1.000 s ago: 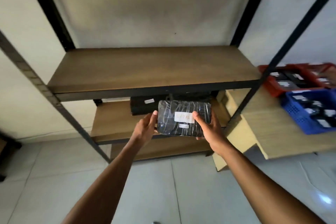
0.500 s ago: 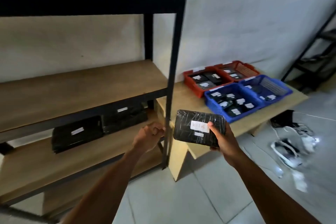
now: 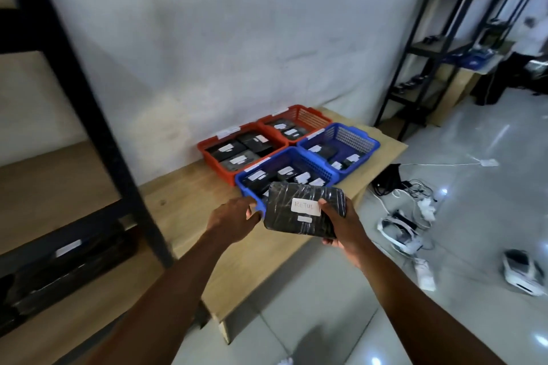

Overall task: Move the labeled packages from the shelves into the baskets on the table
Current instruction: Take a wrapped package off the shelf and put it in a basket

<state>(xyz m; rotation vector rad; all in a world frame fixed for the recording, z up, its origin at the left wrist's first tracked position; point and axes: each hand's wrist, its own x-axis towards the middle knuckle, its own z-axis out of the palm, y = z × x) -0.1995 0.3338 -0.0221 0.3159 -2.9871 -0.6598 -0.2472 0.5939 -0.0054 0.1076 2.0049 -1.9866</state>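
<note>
My right hand (image 3: 344, 231) grips a black plastic-wrapped package (image 3: 299, 212) with a white handwritten label, held above the table's front part, just in front of the near blue basket (image 3: 324, 170). My left hand (image 3: 234, 219) is beside the package's left edge with its fingers curled, and whether it touches the package I cannot tell. Behind stand a second blue basket (image 3: 350, 139) and two red baskets (image 3: 213, 147) (image 3: 308, 115), all holding labeled black packages. More black packages (image 3: 68, 264) lie on the lower shelf at left.
The wooden table (image 3: 207, 216) stands against the white wall. The black shelf post (image 3: 98, 115) rises at left. White headsets and cables (image 3: 406, 231) litter the tiled floor at right, and another black rack (image 3: 439, 47) stands farther back.
The view has swung right from the shelf to the table. My right hand has carried the package toward the baskets, and my left hand has come back beside it.
</note>
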